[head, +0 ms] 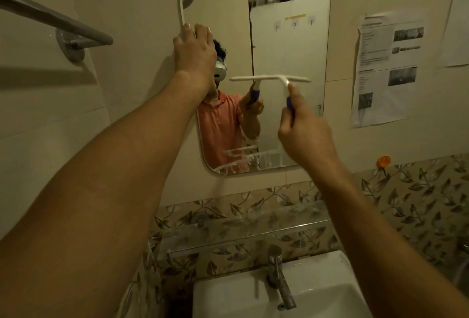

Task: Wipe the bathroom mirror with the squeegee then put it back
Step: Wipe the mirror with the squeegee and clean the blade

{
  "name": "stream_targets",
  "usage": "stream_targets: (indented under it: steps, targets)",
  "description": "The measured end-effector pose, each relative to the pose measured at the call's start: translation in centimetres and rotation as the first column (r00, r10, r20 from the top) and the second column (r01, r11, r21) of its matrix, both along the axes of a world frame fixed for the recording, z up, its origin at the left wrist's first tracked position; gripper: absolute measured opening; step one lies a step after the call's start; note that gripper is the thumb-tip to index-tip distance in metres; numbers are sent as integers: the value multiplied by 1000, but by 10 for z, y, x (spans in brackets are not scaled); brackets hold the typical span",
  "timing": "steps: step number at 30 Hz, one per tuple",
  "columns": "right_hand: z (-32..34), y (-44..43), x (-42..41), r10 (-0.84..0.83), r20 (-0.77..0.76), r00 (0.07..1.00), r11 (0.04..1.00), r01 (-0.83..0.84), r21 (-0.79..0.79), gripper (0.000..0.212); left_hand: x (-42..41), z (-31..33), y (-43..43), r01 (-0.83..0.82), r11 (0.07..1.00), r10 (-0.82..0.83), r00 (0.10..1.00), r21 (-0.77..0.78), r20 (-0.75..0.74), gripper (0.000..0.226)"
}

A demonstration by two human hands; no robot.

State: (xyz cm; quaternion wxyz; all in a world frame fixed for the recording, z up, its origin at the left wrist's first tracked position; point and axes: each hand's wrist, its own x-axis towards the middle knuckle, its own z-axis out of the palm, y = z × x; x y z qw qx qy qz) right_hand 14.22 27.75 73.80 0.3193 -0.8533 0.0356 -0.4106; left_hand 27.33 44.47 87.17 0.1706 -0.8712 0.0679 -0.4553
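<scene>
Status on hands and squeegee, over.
Left hand flat on left edge of rounded wall mirror. Right hand grips white blue-handled squeegee, blade mid-mirror. Foam streaks at bottom.

A home bathroom: wall mirror (279, 38), sink (228, 297), tap (279, 277), towel rail (50, 18).

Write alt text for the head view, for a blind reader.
A right hand holds a white squeegee, blade level on a wall mirror, while the left hand rests on the mirror's upper left edge. A sink and tap sit below.

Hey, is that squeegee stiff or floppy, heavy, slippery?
Probably light: the right hand alone holds the squeegee by its handle. Its white crossbar looks straight, so likely stiff. Wet streaks low on the mirror suggest a slippery grip.
</scene>
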Motion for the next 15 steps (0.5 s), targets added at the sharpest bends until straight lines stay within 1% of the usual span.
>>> stream_targets:
  steps: [4,7,9,11,15]
  targets:
    - [27,-14,6,-32,-7,999,998,32,-52,55,-1,0,-4,-23,1000,24,1000,7,-5,134]
    - [29,-16,10,-59,-17,998,996,58,-65,56,2,0,-4,-23,1000,23,1000,3,9,132]
    - [22,-16,12,-73,-6,997,993,72,-95,56,1,0,-4,-30,1000,29,999,8,17,133]
    - [10,-16,11,-68,-9,998,994,67,-80,58,0,0,-4,-29,1000,29,1000,9,12,137]
    - [-22,-20,7,-75,-76,994,996,71,-46,60,-3,2,-5,-23,1000,23,1000,14,16,140]
